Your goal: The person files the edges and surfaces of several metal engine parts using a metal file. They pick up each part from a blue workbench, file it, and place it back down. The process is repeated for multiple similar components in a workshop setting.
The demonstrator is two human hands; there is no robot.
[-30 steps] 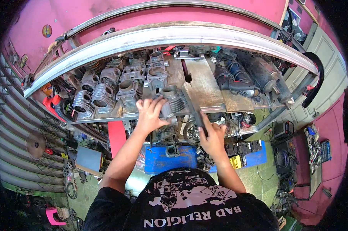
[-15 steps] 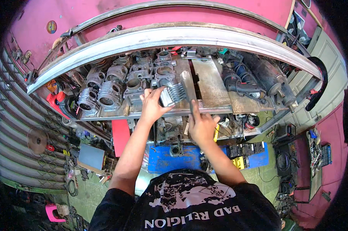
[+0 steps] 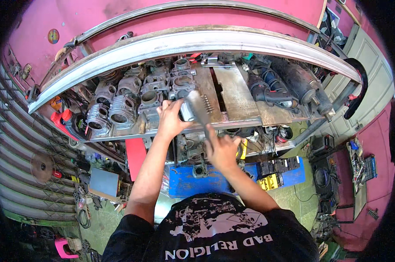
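My left hand (image 3: 169,120) is closed on the near left side of a finned silver engine cylinder (image 3: 187,112), which rests at the bench's front edge. In my right hand (image 3: 224,152) is a long, flat grey file (image 3: 199,107), the index finger stretched along it. The file slants up and left across the cylinder and hides its middle. Only some fin tips show to the right of the file. Whether the file touches the cylinder's face cannot be told.
More engine cylinders (image 3: 123,111) stand in rows on the bench to the left. Metal plates (image 3: 236,91) with a dark slot lie to the right, then a power tool (image 3: 271,99) and a dark cylindrical canister (image 3: 295,81). A pale beam (image 3: 197,40) crosses above. Below is a blue board (image 3: 186,183).
The file has swung left and now lies over the cylinder instead of at its right side. My right hand has moved slightly left and down; my left hand keeps its grip.
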